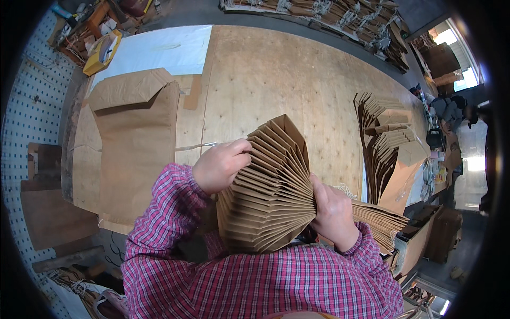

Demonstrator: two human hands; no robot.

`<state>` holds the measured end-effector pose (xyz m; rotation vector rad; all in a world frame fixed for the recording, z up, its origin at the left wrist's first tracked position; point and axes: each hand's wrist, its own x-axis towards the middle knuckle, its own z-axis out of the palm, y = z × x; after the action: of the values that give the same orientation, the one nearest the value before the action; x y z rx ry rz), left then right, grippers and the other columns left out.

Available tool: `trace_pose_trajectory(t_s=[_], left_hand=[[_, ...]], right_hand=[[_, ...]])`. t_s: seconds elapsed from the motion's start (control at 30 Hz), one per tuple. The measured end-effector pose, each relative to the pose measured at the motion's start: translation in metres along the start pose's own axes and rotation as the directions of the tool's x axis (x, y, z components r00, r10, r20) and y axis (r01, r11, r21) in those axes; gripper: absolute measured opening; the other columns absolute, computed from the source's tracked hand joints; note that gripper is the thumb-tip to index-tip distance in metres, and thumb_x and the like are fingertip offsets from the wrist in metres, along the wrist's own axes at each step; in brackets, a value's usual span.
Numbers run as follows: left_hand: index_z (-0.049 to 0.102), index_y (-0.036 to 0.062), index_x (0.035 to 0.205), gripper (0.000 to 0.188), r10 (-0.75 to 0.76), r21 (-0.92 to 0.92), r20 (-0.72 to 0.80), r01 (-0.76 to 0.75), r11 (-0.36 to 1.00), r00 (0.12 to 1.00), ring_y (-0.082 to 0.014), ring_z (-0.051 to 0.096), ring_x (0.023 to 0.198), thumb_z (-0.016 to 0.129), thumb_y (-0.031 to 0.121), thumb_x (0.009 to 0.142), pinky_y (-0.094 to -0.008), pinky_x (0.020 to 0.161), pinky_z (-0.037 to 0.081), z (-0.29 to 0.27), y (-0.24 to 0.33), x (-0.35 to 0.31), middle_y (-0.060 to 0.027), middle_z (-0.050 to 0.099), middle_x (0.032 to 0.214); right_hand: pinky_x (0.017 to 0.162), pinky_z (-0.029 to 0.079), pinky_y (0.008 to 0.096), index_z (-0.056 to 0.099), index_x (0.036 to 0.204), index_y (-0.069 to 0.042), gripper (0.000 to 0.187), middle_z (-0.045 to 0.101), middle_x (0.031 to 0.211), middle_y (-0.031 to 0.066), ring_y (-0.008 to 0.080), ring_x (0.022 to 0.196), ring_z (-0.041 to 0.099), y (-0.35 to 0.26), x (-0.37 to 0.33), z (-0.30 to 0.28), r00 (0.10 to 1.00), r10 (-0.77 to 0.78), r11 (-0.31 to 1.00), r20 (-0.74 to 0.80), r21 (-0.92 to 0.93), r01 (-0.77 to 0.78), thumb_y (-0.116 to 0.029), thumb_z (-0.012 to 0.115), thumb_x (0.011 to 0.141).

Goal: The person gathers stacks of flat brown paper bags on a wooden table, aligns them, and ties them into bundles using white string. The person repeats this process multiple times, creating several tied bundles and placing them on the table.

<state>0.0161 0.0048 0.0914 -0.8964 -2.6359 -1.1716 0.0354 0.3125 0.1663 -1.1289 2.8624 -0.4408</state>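
A thick bundle of brown paper bags (271, 186) is fanned out in front of my chest, its folded ends spread toward the left and the far side. My right hand (333, 212) is closed round the gathered side of the bundle, and the rest of it sticks out to the right behind the hand. At the fan's upper left edge, my left hand (222, 165) has its fingers curled and pinched against the bag ends. Just beyond that hand, a thin pale strip (194, 146) lies on the table. My fingertips are partly hidden.
To the left, a stack of brown paper bags (138, 143) lies flat on the wooden table (297, 69). More fanned bags (390, 149) rest at the right. A white sheet (164, 50) and a yellow tray (102, 53) are at the far left. Tied bundles (340, 18) lie beyond the table.
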Motion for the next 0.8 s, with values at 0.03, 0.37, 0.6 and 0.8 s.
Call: trace_pose_trajectory(t_s=[0.03,0.37,0.6,0.8], left_hand=[[0.066,-0.0002,0.097,0.013,-0.017,-0.014,0.042,0.017,1.0,0.999,-0.0344,0.064,0.098,0.064,0.003,0.084,-0.0394,0.08,0.054,-0.004,0.005,0.001,-0.0164,0.062,0.107],[0.045,-0.0069,0.137,0.076,0.066,0.296,0.301,-0.16,0.942,0.951,-0.0408,0.056,0.117,0.076,0.029,0.078,-0.0505,0.103,0.042,0.043,0.175,0.08,-0.0273,0.055,0.127],[0.065,0.0058,0.097,0.025,-0.328,0.559,0.485,0.001,0.829,0.811,-0.0346,0.068,0.084,0.072,0.017,0.076,-0.047,0.075,0.051,0.088,0.154,0.114,-0.0149,0.069,0.08],[0.068,0.0102,0.082,0.02,-0.284,0.546,0.511,-0.051,0.836,0.811,-0.0349,0.068,0.076,0.077,0.028,0.078,-0.048,0.069,0.052,0.073,0.165,0.105,-0.0128,0.069,0.074]], right_hand=[[0.062,0.05,0.0382,0.05,0.133,0.007,0.064,0.059,0.08,0.0113,0.0271,0.072,0.063,0.002,-0.002,0.001,1.0,0.004,1.0,0.021,-0.007,-0.004,-0.013,0.07,0.076],[0.064,0.053,0.0425,0.06,0.096,-0.005,0.022,0.064,0.079,0.013,0.0308,0.071,0.065,0.016,-0.012,0.022,0.983,-0.037,0.996,-0.18,0.072,0.05,-0.012,0.065,0.076],[0.073,0.049,0.0465,0.055,0.089,-0.006,0.046,0.063,0.08,0.0139,0.0363,0.081,0.063,0.086,-0.114,-0.016,0.951,0.292,0.955,-0.101,-0.027,-0.296,-0.026,0.085,0.06],[0.071,0.051,0.0374,0.066,0.109,-0.004,0.044,0.064,0.083,0.0098,0.0273,0.076,0.063,0.015,-0.174,0.003,0.666,0.196,0.978,-0.72,0.099,-0.182,-0.015,0.084,0.07]])
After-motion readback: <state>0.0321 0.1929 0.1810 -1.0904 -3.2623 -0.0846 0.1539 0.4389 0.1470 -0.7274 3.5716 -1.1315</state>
